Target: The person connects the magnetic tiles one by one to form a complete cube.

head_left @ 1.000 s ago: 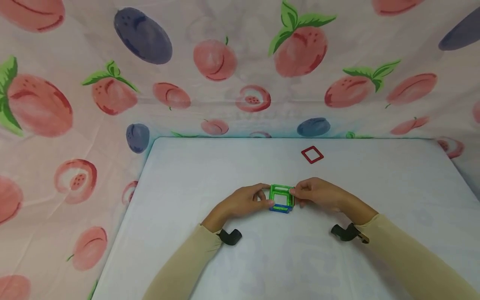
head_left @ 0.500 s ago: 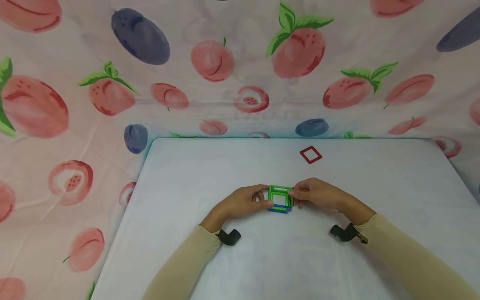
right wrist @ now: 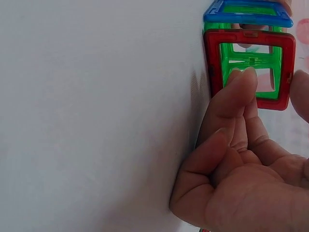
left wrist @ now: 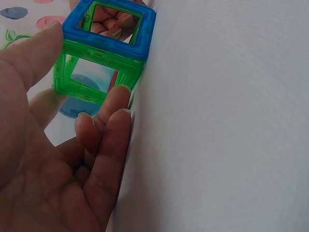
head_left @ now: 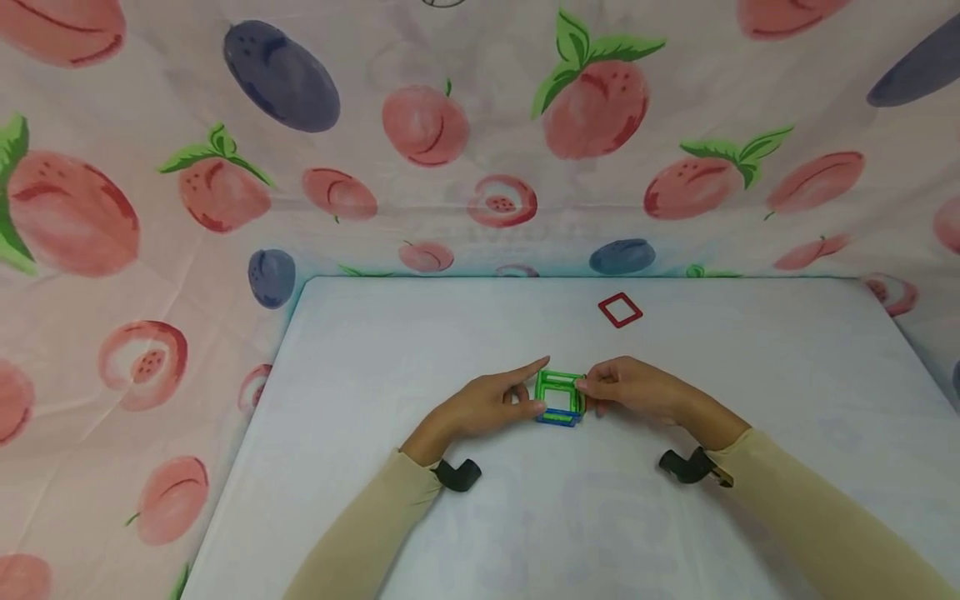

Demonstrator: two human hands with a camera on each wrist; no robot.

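A small cube built of see-through magnetic tiles (head_left: 564, 374) stands on the white tabletop between my hands. Its frames are mostly green, with a blue tile (left wrist: 104, 42) on the side towards me and a red tile (right wrist: 287, 63) on the right side. From the left, my left hand (head_left: 487, 404) has its thumb on the near corner, while the straight index finger reaches past the far corner. The other left fingers curl loosely beside the cube. My right hand (head_left: 637, 387) pinches the cube's right side, some fingertips against the red tile.
Farther back on the tabletop (head_left: 420, 333) lies a loose red square tile (head_left: 609, 316). A cloth with printed fruit (head_left: 450, 192) hangs behind and to the left. Both wrists carry small black camera mounts (head_left: 459, 475).
My left index finger has straightened and lifted off the cube's far left corner. The right hand and the cube stay in place; the view has shifted slightly.
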